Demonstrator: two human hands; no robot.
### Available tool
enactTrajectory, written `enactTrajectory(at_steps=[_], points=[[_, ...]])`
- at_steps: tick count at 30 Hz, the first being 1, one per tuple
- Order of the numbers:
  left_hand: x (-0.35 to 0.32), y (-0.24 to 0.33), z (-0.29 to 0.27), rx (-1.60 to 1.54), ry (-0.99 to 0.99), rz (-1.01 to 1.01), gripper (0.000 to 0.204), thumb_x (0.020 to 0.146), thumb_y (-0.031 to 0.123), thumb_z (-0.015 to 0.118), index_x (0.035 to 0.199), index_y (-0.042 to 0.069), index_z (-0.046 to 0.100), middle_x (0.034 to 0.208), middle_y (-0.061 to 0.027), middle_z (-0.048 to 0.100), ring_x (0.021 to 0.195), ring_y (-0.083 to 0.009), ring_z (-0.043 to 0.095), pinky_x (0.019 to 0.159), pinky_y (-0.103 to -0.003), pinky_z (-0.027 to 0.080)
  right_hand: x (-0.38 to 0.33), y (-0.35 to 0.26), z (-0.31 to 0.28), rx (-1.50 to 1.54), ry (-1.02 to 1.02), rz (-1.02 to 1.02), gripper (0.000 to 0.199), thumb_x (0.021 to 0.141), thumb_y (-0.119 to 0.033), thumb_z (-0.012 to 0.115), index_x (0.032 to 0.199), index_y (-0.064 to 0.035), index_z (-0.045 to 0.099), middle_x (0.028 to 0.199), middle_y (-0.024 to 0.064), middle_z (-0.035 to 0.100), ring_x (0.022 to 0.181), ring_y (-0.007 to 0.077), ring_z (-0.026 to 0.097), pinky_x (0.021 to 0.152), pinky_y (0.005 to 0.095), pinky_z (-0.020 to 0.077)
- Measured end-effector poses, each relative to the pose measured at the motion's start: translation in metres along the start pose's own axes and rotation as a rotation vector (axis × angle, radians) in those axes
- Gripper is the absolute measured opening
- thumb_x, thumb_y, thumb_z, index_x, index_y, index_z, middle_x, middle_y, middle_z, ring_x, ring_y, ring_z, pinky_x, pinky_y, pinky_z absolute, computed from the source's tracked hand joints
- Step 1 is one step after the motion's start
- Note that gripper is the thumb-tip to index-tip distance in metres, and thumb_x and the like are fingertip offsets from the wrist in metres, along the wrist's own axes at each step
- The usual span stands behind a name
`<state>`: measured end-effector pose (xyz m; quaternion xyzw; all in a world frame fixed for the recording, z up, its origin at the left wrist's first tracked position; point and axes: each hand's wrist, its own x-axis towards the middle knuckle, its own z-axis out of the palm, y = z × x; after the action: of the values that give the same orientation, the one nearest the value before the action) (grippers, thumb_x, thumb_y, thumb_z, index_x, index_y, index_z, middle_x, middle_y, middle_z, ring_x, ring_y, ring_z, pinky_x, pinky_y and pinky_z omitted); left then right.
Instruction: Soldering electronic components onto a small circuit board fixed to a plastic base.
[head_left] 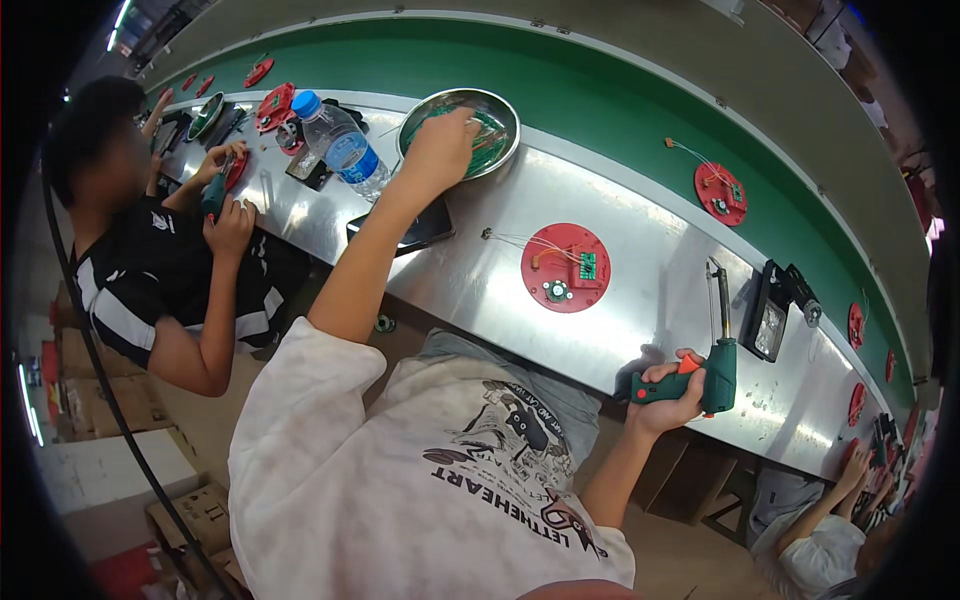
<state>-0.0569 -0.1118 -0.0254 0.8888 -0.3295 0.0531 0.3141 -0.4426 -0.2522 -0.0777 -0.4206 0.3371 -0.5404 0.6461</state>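
Left hand [438, 150] has its fingers down in a metal bowl [513, 122] of green wires [488, 152], can't really tell if they're pinching any. Right hand [670, 393] has its fingers wrapped snugly round a green soldering gun [722, 378], tip aimed at 12 o'clock. Between them a red disc [565, 268] sits on the shiny counter [622, 328]. From that disc: bowl at 11 o'clock, gun at 4, water bottle [345, 150] at 10, second red disc [720, 193] at 2.

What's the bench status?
Left hand in metal bowl of green wires, grip unclear. Right hand holding green soldering gun. Red wired disc on bench, unheld. Blue-capped bottle left of bowl.
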Motion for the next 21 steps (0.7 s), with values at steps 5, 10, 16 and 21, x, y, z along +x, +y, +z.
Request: enactTrajectory(at_steps=[5,10,16,21], points=[[0.017,-0.029,0.001,0.220,-0.107,-0.145,0.028,0.093,0.022,0.059,0.103,-0.003,0.067,0.099,-0.0287,0.069,0.098,-0.0462,0.066,0.089,-0.053,0.051,0.002,0.002,-0.004,0.044,-0.021,0.010,0.039,0.103,-0.035,0.041,0.101,0.0015,0.055,0.057,0.0060,0.051,0.047,0.0139,0.048,0.046,0.0264,0.0411],[0.017,-0.040,0.014,0.117,-0.046,-0.083,0.026,0.093,0.019,0.056,0.106,0.003,0.072,0.095,-0.0258,0.070,0.095,-0.0442,0.066,0.088,-0.048,0.051,0.003,-0.002,0.002,0.044,-0.018,0.013,0.038,0.103,-0.035,0.041,0.102,0.0007,0.053,0.063,0.0069,0.053,0.047,0.0134,0.048,0.045,0.0262,0.0409],[0.018,-0.021,0.021,0.444,0.070,-0.169,0.021,0.086,0.017,0.061,0.098,0.007,0.075,0.089,-0.0212,0.071,0.085,-0.0429,0.069,0.080,-0.051,0.055,0.005,0.001,-0.005,0.048,-0.063,0.014,0.037,0.103,-0.035,0.041,0.103,0.0001,0.052,0.073,0.0087,0.057,0.047,0.0132,0.048,0.045,0.0265,0.0413],[0.024,-0.018,0.020,0.473,0.078,-0.094,0.016,0.081,0.016,0.065,0.088,0.009,0.078,0.087,-0.0200,0.072,0.083,-0.0402,0.070,0.078,-0.050,0.057,0.007,0.006,-0.011,0.072,-0.083,0.026,0.036,0.103,-0.034,0.041,0.103,-0.0001,0.052,0.087,0.0113,0.058,0.048,0.0131,0.049,0.044,0.0268,0.0419]])
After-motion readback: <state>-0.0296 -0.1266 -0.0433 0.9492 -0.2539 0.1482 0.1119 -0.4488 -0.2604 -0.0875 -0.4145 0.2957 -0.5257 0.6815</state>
